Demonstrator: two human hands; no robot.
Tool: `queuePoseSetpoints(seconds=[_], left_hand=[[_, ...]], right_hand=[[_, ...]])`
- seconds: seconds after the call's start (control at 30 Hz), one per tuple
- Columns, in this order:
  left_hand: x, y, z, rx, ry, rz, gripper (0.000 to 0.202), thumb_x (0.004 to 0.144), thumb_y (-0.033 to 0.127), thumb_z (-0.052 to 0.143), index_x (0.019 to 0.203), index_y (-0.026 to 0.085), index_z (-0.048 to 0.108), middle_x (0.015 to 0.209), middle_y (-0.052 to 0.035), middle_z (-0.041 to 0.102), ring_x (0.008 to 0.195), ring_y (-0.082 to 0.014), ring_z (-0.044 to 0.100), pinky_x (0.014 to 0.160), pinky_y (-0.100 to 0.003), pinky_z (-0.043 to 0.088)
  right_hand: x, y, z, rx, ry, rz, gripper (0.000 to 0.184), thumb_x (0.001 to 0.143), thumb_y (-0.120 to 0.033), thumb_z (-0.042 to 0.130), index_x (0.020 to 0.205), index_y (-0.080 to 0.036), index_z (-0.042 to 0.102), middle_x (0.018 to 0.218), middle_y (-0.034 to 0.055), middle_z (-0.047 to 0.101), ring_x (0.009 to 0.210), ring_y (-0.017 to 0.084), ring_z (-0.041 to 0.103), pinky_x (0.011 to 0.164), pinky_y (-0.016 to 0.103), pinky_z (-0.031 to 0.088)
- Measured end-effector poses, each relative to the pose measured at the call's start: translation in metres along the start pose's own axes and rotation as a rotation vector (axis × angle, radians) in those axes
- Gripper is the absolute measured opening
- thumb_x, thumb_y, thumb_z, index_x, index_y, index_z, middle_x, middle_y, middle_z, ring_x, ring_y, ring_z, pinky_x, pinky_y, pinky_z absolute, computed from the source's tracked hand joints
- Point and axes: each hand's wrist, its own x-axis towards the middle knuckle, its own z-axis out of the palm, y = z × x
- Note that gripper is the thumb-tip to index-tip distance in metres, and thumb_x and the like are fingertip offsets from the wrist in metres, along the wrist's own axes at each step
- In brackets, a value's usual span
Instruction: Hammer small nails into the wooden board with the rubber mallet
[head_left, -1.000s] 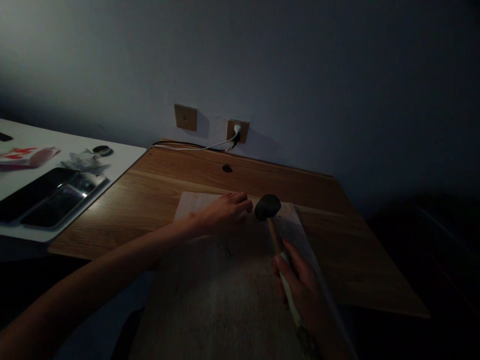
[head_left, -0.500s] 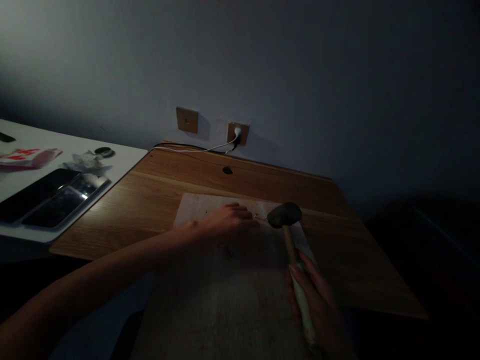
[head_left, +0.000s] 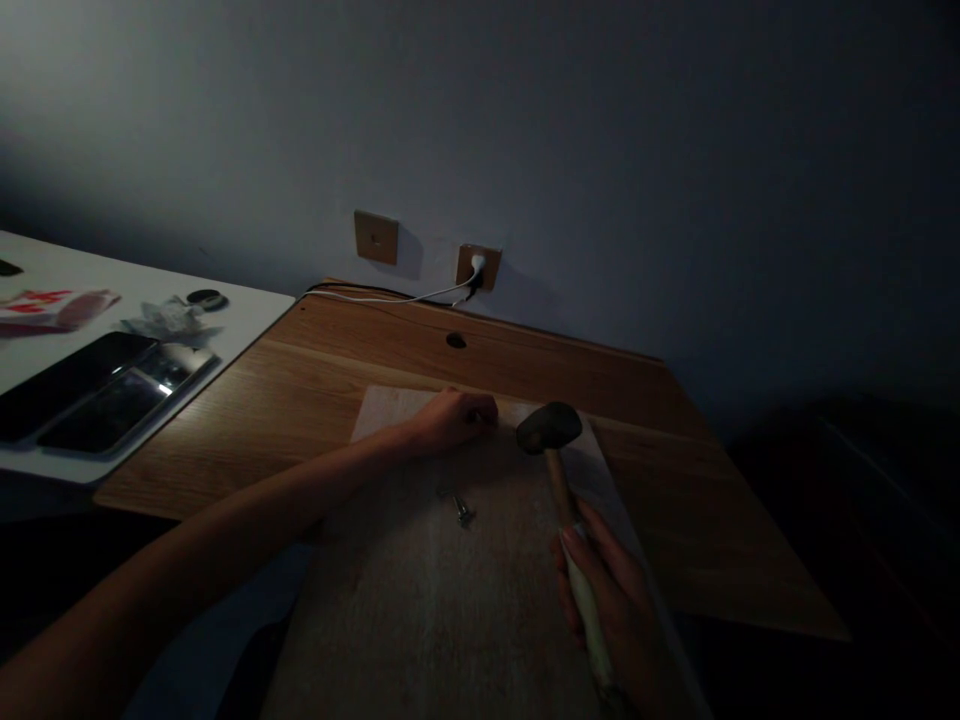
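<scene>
A rubber mallet with a dark head and a pale-wrapped wooden handle is gripped in my right hand, its head raised a little over the board. My left hand is curled closed at the far part of the wooden board, to the left of the mallet head. A small bit shows at its fingertips, too dark to name. Between my hands and nearer to me, a few small metal screws lie together on the board.
Beneath the board is a wooden desk with a cable hole. On the left, a white table holds a clear-lidded case, a crumpled plastic bag and a red-and-white packet. Cables run to a wall socket.
My left hand has drawn back slightly left and curled; the thin bright piece at its fingertips no longer sticks out. The mallet has shifted left. The screws on the board now show clearly.
</scene>
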Motion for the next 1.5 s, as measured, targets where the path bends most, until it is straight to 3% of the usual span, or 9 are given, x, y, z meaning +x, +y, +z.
queuePoseSetpoints(seconds=[0.13,0.33,0.47,0.7,1.1,1.23,1.33,1.5], left_hand=[[0.000,-0.002,0.001,0.031,-0.002,0.079,0.035,0.084,0.003,0.059,0.114,0.018,0.071,0.100,-0.0040,0.077,0.090,-0.0157,0.072,0.083,-0.026,0.053],[0.000,-0.002,0.001,0.035,-0.028,0.092,0.022,0.084,0.005,0.060,0.097,0.016,0.074,0.094,-0.0033,0.077,0.085,-0.0150,0.071,0.079,-0.024,0.051],[0.000,-0.004,0.003,0.064,-0.013,0.113,0.022,0.084,0.004,0.060,0.097,0.017,0.073,0.091,-0.0023,0.076,0.080,-0.0138,0.069,0.076,-0.023,0.050],[-0.001,-0.008,0.004,0.139,0.008,0.190,0.024,0.083,0.003,0.060,0.098,0.017,0.073,0.093,-0.0034,0.076,0.085,-0.0158,0.069,0.080,-0.025,0.050],[-0.001,-0.005,0.000,0.178,-0.041,0.193,0.023,0.086,0.005,0.059,0.100,0.017,0.073,0.096,-0.0045,0.074,0.087,-0.0162,0.069,0.080,-0.025,0.050],[0.000,-0.004,0.001,0.187,-0.031,0.205,0.023,0.087,0.006,0.059,0.101,0.018,0.074,0.101,-0.0063,0.073,0.091,-0.0172,0.069,0.082,-0.026,0.051],[0.000,-0.003,0.002,0.187,-0.027,0.151,0.031,0.086,0.006,0.057,0.110,0.018,0.071,0.101,-0.0060,0.074,0.091,-0.0176,0.070,0.082,-0.026,0.052],[-0.002,-0.004,0.004,0.114,-0.003,0.064,0.057,0.084,0.006,0.056,0.139,0.017,0.050,0.102,-0.0065,0.077,0.088,-0.0180,0.073,0.078,-0.027,0.054]], right_hand=[[0.001,0.001,0.002,0.020,-0.008,0.009,0.074,0.078,-0.062,0.073,0.139,-0.024,0.056,0.074,-0.0025,0.062,0.042,0.007,0.045,0.036,0.016,0.032],[0.004,0.003,-0.001,-0.022,-0.038,0.006,0.077,0.078,-0.064,0.072,0.140,-0.022,0.054,0.072,-0.0037,0.059,0.041,0.008,0.045,0.034,0.018,0.034],[0.005,0.003,-0.002,-0.014,-0.026,-0.006,0.073,0.079,-0.063,0.072,0.137,-0.022,0.056,0.071,-0.0036,0.059,0.041,0.008,0.045,0.034,0.018,0.033],[0.006,0.005,-0.004,-0.026,-0.050,0.025,0.086,0.073,-0.067,0.074,0.142,-0.021,0.052,0.075,-0.0022,0.063,0.041,0.009,0.047,0.033,0.020,0.036],[0.000,0.001,0.004,-0.005,-0.014,-0.004,0.069,0.078,-0.062,0.072,0.134,-0.023,0.060,0.070,-0.0032,0.059,0.040,0.008,0.043,0.034,0.017,0.032],[0.000,-0.001,0.008,0.010,-0.019,0.014,0.073,0.077,-0.061,0.072,0.138,-0.024,0.057,0.070,-0.0032,0.060,0.040,0.008,0.044,0.033,0.017,0.032],[0.001,-0.002,0.011,0.014,-0.007,0.006,0.075,0.077,-0.061,0.073,0.140,-0.024,0.056,0.073,-0.0027,0.061,0.041,0.008,0.045,0.034,0.017,0.032],[0.003,-0.002,0.020,0.005,-0.053,-0.083,0.072,0.081,-0.060,0.070,0.141,-0.023,0.055,0.069,-0.0046,0.058,0.039,0.007,0.043,0.033,0.017,0.032]])
